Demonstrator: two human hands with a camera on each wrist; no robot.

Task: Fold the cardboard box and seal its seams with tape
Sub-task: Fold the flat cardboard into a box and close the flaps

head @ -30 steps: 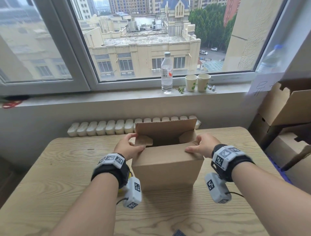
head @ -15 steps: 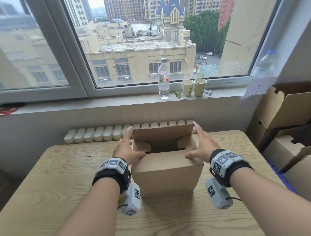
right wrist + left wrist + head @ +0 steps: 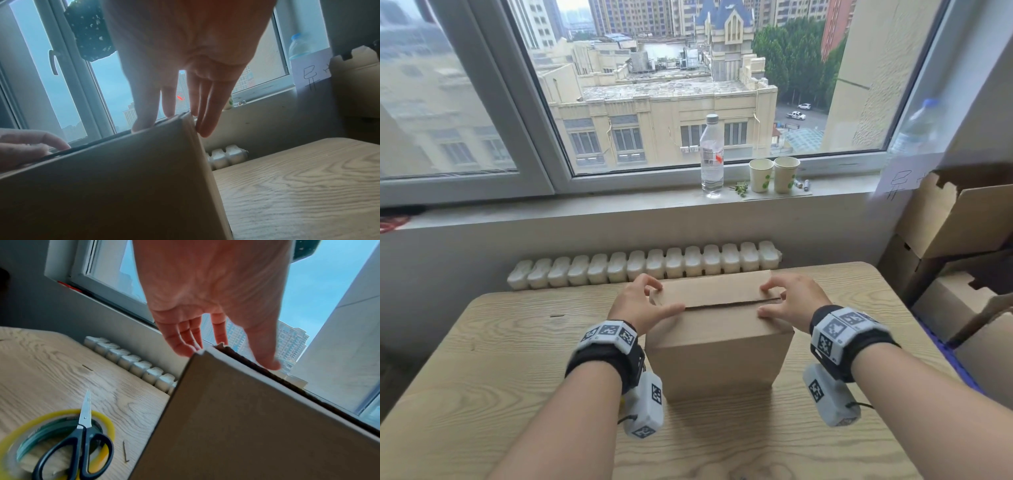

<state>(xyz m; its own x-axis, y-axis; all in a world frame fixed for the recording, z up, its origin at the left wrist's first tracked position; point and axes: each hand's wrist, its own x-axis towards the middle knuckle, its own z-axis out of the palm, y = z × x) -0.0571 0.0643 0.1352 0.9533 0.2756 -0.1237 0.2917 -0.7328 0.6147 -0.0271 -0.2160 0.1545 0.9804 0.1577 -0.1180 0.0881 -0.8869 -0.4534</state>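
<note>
A brown cardboard box [image 3: 719, 346] stands upright in the middle of the wooden table [image 3: 482, 359]. Its two long top flaps lie folded down and meet at a thin dark seam [image 3: 732, 303]. My left hand [image 3: 643, 303] presses on the left end of the top, fingers on the far flap and thumb on the near one. My right hand [image 3: 787, 301] presses the right end the same way. In the left wrist view, a roll of clear yellowish tape [image 3: 102, 418] lies on the table left of the box [image 3: 246, 426], with black-handled scissors [image 3: 82, 443] resting on it.
A water bottle [image 3: 711, 157] and two paper cups [image 3: 774, 174] stand on the windowsill. A white radiator [image 3: 643, 265] runs behind the table's far edge. Larger cardboard boxes [image 3: 962, 222] are stacked at the right, close to the table's corner.
The far flap stood upright over the open box; it now lies folded down against the near flap. Both hands moved from the box's sides onto its top.
</note>
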